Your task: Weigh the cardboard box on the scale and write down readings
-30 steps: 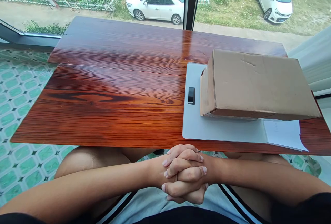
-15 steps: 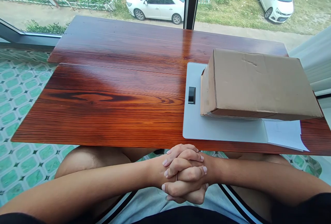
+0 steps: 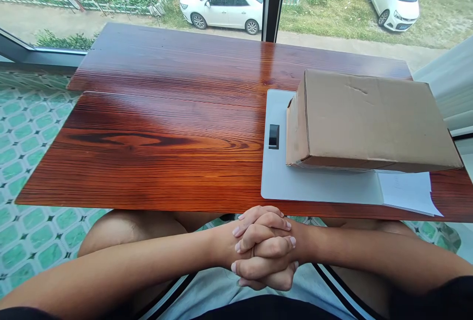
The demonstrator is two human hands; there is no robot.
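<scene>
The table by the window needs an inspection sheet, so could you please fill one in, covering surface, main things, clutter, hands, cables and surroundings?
Surface: glossy red-brown wooden table, with a seam running between its front and back boards.
Main things: cardboard box resting on a white scale and overhanging it at the right; small dark display, no reading visible.
Clutter: loose papers at the scale's right edge, partly hidden by the box.
Hands: left hand and right hand clasped, fingers interlaced, in front of the table edge; no object seen in them.
Cables: nothing seen.
Surroundings: window frame, white cars outside, curtain, green-and-white tiled floor.
</scene>
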